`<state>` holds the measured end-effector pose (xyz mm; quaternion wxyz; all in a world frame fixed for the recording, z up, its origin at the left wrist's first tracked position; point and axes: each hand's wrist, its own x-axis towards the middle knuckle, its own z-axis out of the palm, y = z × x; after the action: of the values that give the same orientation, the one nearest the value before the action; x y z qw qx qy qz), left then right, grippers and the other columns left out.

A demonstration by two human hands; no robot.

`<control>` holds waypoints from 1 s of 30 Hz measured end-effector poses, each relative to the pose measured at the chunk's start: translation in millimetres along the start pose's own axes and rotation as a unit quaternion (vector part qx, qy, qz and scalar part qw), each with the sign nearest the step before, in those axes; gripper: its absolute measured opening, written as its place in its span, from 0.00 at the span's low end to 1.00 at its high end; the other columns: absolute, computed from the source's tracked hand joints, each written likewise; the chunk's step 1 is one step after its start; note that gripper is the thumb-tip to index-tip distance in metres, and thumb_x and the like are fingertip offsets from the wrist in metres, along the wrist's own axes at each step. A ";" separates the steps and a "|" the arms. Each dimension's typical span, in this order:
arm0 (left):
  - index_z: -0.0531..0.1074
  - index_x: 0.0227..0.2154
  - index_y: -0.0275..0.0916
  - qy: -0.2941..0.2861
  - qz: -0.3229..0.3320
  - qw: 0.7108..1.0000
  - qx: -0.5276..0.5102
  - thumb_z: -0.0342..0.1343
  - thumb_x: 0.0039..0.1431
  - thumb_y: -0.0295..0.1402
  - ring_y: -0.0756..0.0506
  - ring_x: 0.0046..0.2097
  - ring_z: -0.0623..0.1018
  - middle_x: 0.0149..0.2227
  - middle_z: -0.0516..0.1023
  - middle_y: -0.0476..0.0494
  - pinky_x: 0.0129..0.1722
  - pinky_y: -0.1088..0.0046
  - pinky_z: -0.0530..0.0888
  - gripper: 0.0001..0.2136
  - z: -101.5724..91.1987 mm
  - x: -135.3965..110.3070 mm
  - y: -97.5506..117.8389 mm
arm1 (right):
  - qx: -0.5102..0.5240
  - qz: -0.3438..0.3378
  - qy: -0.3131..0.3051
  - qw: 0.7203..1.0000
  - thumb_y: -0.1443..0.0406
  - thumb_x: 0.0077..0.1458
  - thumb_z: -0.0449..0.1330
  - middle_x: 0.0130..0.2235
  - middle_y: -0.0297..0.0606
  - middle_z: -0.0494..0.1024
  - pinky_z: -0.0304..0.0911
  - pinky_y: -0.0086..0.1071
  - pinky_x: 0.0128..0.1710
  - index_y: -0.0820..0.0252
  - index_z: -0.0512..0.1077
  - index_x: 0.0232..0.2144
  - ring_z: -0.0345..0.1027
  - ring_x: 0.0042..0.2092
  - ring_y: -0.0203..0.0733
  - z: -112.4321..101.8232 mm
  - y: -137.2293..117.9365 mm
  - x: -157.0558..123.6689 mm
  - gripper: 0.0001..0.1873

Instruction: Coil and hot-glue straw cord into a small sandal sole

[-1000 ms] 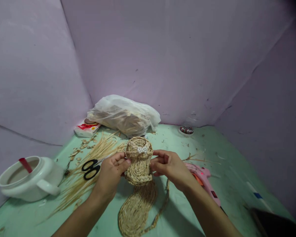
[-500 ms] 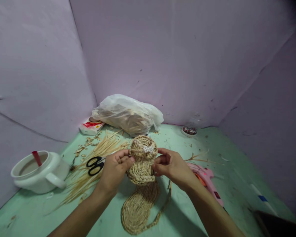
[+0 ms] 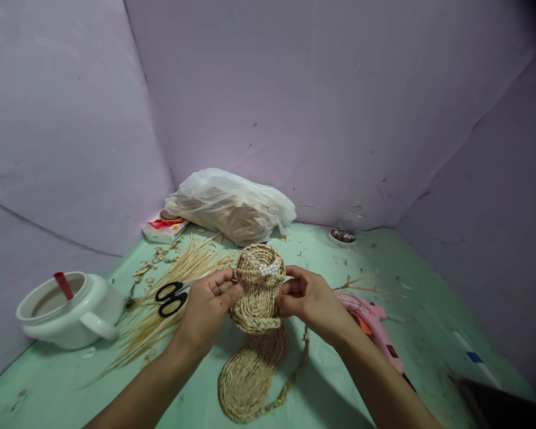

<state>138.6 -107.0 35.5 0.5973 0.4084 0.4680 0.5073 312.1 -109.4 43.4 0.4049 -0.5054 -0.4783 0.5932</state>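
A small woven straw slipper (image 3: 256,304) with a braided strap and a white pearl bow (image 3: 268,271) is held up above the table, bow side facing me. My left hand (image 3: 209,301) pinches its left edge between thumb and fingers. On the opposite edge, my right hand (image 3: 308,304) grips it with bent fingers. Below, a second woven straw sole (image 3: 245,384) lies flat on the table, a loose braid (image 3: 290,390) trailing from its right side. The held slipper and the hands hide part of the space behind them.
Left are black-handled scissors (image 3: 170,299), loose straw strands (image 3: 143,339) and a white pot (image 3: 78,319) holding a red stick. A plastic bag (image 3: 232,205) and small box (image 3: 164,229) lie behind. A pink glue gun (image 3: 375,325) and bead container (image 3: 342,236) are at right.
Both hands keep the same hold on the slipper, which has hardly moved. The whole view has shifted very slightly.
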 end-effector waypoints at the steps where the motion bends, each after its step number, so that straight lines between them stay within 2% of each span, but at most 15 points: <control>1: 0.78 0.29 0.33 0.000 0.000 1.000 -0.001 0.67 0.34 0.31 0.48 0.27 0.76 0.24 0.80 0.44 0.31 0.73 0.71 0.14 0.0 -0.1 0.0 | -0.004 0.002 -0.002 1.000 0.70 0.31 0.59 0.20 0.27 0.70 0.62 0.28 0.25 0.62 0.71 0.37 0.61 0.22 0.32 -0.1 -0.3 0.0 0.23; 14: 0.78 0.29 0.33 -0.003 -0.002 1.000 0.000 0.67 0.34 0.30 0.47 0.28 0.77 0.25 0.81 0.43 0.32 0.73 0.72 0.14 -0.1 -1.8 -2.8 | 0.010 -0.008 -0.012 1.000 0.69 0.30 0.59 0.21 0.27 0.69 0.64 0.31 0.27 0.60 0.66 0.36 0.65 0.24 0.36 2.1 5.7 2.1 0.23; 18: 0.78 0.31 0.33 -0.007 0.003 1.000 -0.006 0.67 0.36 0.30 0.47 0.29 0.78 0.26 0.81 0.43 0.32 0.74 0.72 0.14 -1.2 -0.7 -3.7 | 0.003 0.001 -0.005 1.000 0.68 0.31 0.61 0.26 0.32 0.74 0.66 0.33 0.28 0.59 0.67 0.36 0.68 0.26 0.37 2.5 3.5 1.7 0.23; 23: 0.78 0.30 0.34 -0.017 -0.003 1.000 -0.018 0.67 0.35 0.29 0.48 0.27 0.78 0.25 0.81 0.45 0.31 0.75 0.72 0.13 -0.6 -0.4 -4.6 | -0.006 -0.018 0.005 1.000 0.67 0.31 0.60 0.34 0.39 0.78 0.68 0.33 0.31 0.59 0.67 0.34 0.72 0.35 0.44 4.6 1.7 0.7 0.20; 30: 0.78 0.30 0.34 -0.020 -0.004 1.000 -0.014 0.66 0.35 0.28 0.47 0.28 0.78 0.26 0.81 0.44 0.32 0.74 0.72 0.13 0.1 -2.0 -3.2 | 0.002 -0.041 -0.003 0.999 0.70 0.32 0.57 0.34 0.39 0.77 0.66 0.32 0.33 0.58 0.65 0.33 0.71 0.35 0.42 5.5 4.0 0.9 0.19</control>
<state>139.3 -109.5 32.7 0.6143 0.4081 0.4509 0.5028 306.5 -110.3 39.4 0.4288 -0.4828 -0.4982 0.5787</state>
